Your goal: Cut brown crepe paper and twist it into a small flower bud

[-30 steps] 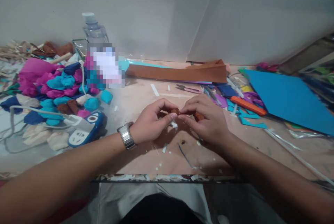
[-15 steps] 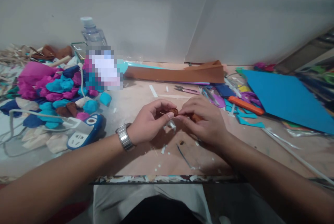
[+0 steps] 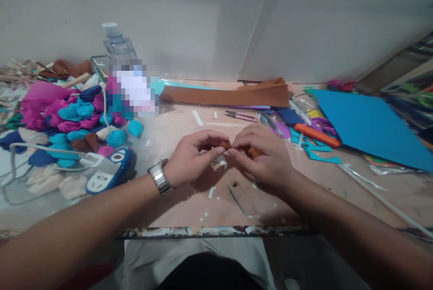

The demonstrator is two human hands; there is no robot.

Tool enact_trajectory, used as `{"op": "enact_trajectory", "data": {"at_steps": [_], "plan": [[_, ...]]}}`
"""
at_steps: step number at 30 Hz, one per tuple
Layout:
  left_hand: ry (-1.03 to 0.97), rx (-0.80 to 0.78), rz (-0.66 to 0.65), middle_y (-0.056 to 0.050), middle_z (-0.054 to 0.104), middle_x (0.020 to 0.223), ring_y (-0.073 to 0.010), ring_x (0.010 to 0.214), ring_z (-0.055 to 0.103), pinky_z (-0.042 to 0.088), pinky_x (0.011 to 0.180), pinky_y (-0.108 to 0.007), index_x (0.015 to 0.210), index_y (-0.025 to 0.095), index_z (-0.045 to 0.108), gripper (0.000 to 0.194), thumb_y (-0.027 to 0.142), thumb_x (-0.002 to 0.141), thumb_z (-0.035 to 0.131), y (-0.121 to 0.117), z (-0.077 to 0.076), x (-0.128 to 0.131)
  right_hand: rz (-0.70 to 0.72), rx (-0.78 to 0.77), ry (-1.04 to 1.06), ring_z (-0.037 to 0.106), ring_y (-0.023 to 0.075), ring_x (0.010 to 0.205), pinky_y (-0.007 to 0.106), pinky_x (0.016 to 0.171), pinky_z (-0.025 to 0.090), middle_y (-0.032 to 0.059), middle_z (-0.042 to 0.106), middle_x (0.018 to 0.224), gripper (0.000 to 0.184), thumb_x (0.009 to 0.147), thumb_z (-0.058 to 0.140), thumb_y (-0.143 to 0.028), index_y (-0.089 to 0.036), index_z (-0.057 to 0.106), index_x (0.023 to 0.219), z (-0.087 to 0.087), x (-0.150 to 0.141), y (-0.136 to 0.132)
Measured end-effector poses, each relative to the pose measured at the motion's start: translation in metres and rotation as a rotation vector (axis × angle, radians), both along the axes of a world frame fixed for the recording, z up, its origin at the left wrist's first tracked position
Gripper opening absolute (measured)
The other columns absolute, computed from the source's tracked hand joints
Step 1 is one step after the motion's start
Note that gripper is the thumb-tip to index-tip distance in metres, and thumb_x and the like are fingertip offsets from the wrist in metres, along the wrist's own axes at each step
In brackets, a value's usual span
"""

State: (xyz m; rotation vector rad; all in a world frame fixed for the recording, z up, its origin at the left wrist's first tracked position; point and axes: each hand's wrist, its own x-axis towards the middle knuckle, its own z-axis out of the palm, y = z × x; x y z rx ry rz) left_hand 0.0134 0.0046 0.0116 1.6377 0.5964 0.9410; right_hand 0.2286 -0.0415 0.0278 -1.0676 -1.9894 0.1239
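A small piece of brown crepe paper [image 3: 224, 145] is pinched between the thumb and fingers of my left hand [image 3: 194, 154]. My right hand [image 3: 262, 152] grips more of the brown paper, part of it showing under the curled fingers. Both thumb tips nearly meet over the wooden table [image 3: 182, 206]. A thin white scrap [image 3: 221, 163] sits just beneath the fingers. How the brown paper is folded or twisted is mostly hidden by my hands.
Crumpled pink, blue and cream paper pieces [image 3: 71, 114] pile up at left beside a blue-and-white power strip [image 3: 110, 172]. Behind lie a brown paper strip [image 3: 219, 96] and thread snips [image 3: 241, 116]. To the right are an orange cutter [image 3: 317, 135] and a blue sheet [image 3: 375, 127].
The thumbs and fingers have shifted slightly on the brown paper, and a thin pale strand by the left thumb no longer shows. The whole view has moved a little.
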Motion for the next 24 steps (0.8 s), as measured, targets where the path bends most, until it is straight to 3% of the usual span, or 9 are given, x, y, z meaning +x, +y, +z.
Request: {"op": "enact_trajectory", "data": {"at_steps": [8, 15, 19, 24], "plan": [[0.188, 0.431, 0.069, -0.006, 0.080, 0.106, -0.0166, 0.096, 0.074, 0.058, 0.087, -0.028, 0.111, 0.020, 0.074, 0.016, 0.027, 0.098, 0.066, -0.004, 0.011, -0.007, -0.002, -0.002, -0.012, 0.068, 0.0229, 0.088, 0.046, 0.089, 0.050, 0.0030, 0.074, 0.088, 0.006, 0.091, 0.074, -0.028, -0.025, 0.070, 0.088, 0.000, -0.001, -0.001], [0.222, 0.717, 0.038, -0.004, 0.081, 0.111, -0.0175, 0.100, 0.074, 0.056, 0.091, -0.031, 0.117, 0.022, 0.072, 0.025, 0.013, 0.098, 0.060, 0.006, 0.007, -0.011, 0.037, 0.007, 0.001, 0.067, 0.0230, 0.089, 0.045, 0.088, 0.050, 0.0035, 0.072, 0.088, 0.006, 0.090, 0.074, -0.024, -0.025, 0.069, 0.088, 0.000, -0.001, -0.003], [0.245, 0.760, 0.041, -0.003, 0.080, 0.113, -0.0175, 0.101, 0.074, 0.056, 0.093, -0.032, 0.121, 0.024, 0.071, 0.035, 0.008, 0.095, 0.057, 0.010, 0.003, -0.012, 0.045, 0.004, 0.002, 0.066, 0.0232, 0.089, 0.045, 0.089, 0.049, 0.0027, 0.072, 0.088, 0.008, 0.090, 0.075, -0.026, -0.025, 0.068, 0.087, 0.000, -0.001, -0.003], [0.272, 0.744, 0.041, -0.004, 0.080, 0.114, -0.0177, 0.102, 0.075, 0.056, 0.092, -0.030, 0.120, 0.023, 0.071, 0.026, 0.015, 0.098, 0.059, 0.007, 0.005, -0.012, 0.056, -0.020, 0.007, 0.066, 0.0224, 0.087, 0.044, 0.088, 0.048, 0.0018, 0.071, 0.086, 0.009, 0.090, 0.076, -0.026, -0.025, 0.068, 0.087, 0.001, -0.002, -0.004]]}}
